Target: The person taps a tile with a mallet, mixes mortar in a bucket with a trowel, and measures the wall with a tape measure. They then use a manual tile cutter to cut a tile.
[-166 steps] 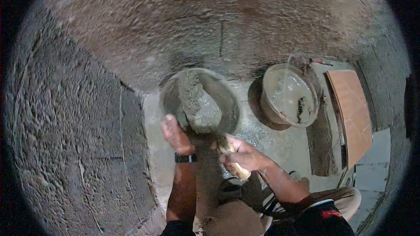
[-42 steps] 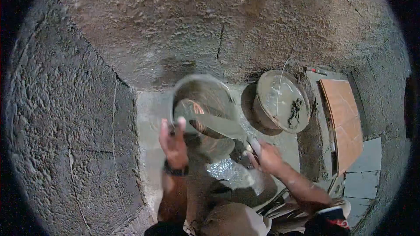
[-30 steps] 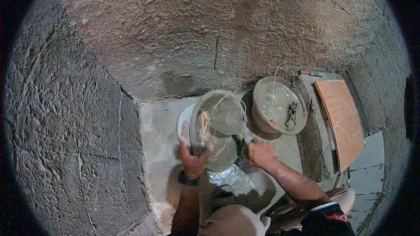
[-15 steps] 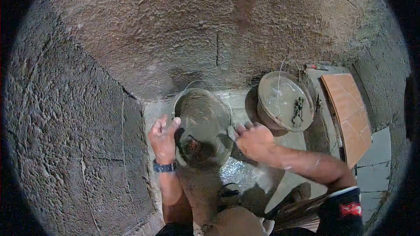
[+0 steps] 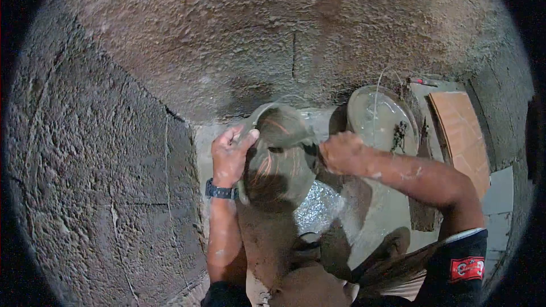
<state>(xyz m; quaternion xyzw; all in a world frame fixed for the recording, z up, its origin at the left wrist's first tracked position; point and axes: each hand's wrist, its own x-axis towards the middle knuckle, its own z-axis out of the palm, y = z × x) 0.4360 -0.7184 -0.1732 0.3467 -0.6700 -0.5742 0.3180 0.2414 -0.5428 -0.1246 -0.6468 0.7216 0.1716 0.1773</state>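
A mortar-smeared bucket (image 5: 278,185) is tilted in front of me, orange streaks showing on its dirty surface. My left hand (image 5: 230,156), with a watch on the wrist, grips the bucket's left rim, thumb over the edge. At its right side my right hand (image 5: 344,152) is closed in a fist; a dark shape beside the fingers is too blurred to name. Behind the rim curves a thin wire handle. To the right stands a second bucket (image 5: 354,111) of grey, watery mix, with a dark clump (image 5: 400,136) near its edge.
Rough plastered walls (image 5: 102,136) close in at the left and ahead. Orange tiles (image 5: 463,142) lean at the right, above pale tiles (image 5: 497,193). A red-handled tool (image 5: 421,82) lies behind them. The floor has a shiny wet patch (image 5: 318,207) near my legs.
The near bucket has tipped, and its opening has changed shape. Both hands have shifted slightly right and up in view; the left now grips the rim.
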